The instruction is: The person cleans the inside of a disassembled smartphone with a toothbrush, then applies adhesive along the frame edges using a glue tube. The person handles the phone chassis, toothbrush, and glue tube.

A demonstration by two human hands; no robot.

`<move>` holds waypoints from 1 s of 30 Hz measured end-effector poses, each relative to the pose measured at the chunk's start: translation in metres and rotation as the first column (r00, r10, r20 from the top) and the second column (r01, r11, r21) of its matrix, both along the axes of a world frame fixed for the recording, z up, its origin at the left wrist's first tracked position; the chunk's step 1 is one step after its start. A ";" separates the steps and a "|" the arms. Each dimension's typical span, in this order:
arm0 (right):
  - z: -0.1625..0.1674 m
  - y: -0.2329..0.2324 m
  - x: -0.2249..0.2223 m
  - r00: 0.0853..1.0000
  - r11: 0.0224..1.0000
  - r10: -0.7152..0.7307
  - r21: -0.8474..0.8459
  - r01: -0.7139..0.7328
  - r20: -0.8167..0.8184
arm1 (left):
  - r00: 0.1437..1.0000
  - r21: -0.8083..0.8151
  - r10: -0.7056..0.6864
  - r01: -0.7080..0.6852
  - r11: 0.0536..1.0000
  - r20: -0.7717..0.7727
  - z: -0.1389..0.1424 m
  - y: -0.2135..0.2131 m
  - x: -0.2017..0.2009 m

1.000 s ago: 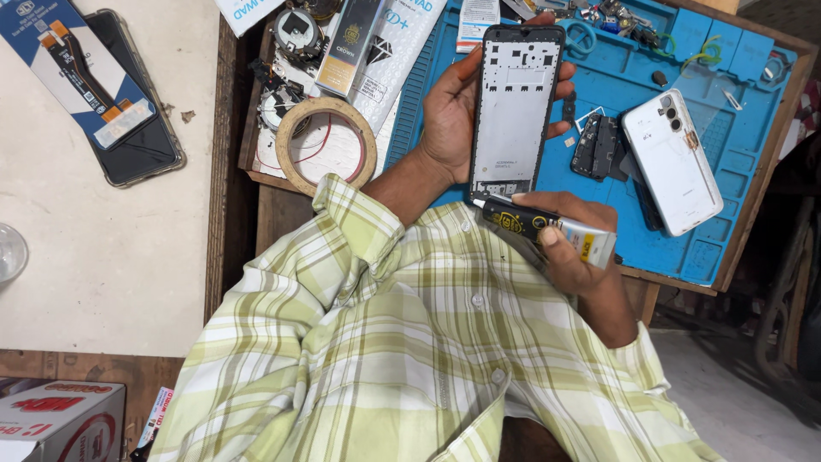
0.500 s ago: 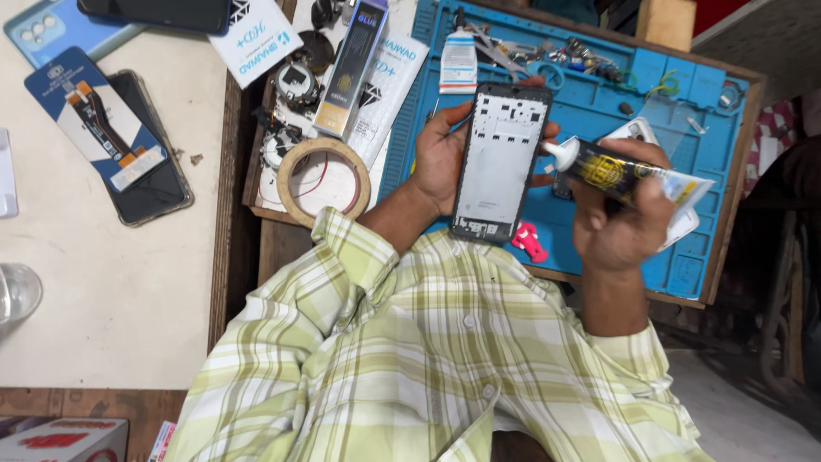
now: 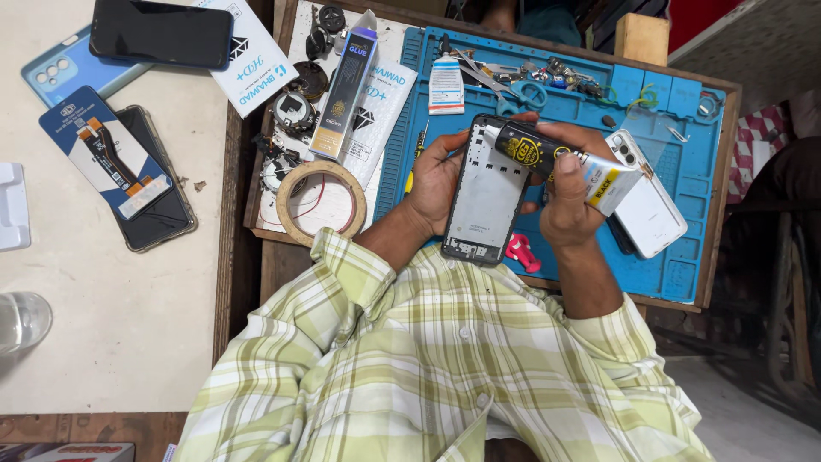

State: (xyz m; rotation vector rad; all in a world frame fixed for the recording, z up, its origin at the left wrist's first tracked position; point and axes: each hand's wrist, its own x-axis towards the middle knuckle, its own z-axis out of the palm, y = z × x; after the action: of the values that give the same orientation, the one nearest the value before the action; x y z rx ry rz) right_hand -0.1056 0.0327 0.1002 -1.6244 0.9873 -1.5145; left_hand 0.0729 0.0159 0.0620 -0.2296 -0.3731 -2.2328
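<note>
Two hands work above the blue mat [image 3: 684, 282] on the worktop. Left hand [image 3: 434, 175] — forearm angled up from the checked sleeve — has its grip clamped on the phone frame [image 3: 489, 192], held face-up. Right hand [image 3: 564, 201] grips the black adhesive tube [image 3: 556, 158] shut-fisted — nozzle lying across the frame's top edge.

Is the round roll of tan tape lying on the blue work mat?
No, the round roll of tan tape lies on white paper left of the blue work mat.

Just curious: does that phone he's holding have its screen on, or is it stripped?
Stripped: the phone frame in the left hand shows a bare pale inside, no screen.
</note>
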 end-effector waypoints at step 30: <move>0.006 -0.004 0.003 0.993 0.992 0.091 -0.078 -0.097 -0.080 | 0.999 0.005 -0.002 0.002 1.000 0.034 -0.020 -0.002 -0.004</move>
State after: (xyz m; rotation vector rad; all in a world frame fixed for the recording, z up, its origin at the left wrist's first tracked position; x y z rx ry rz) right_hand -0.1021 0.0291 0.1061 -1.7722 0.8866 -1.4560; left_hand 0.0689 0.0135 0.0420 -0.1895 -0.3863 -2.2421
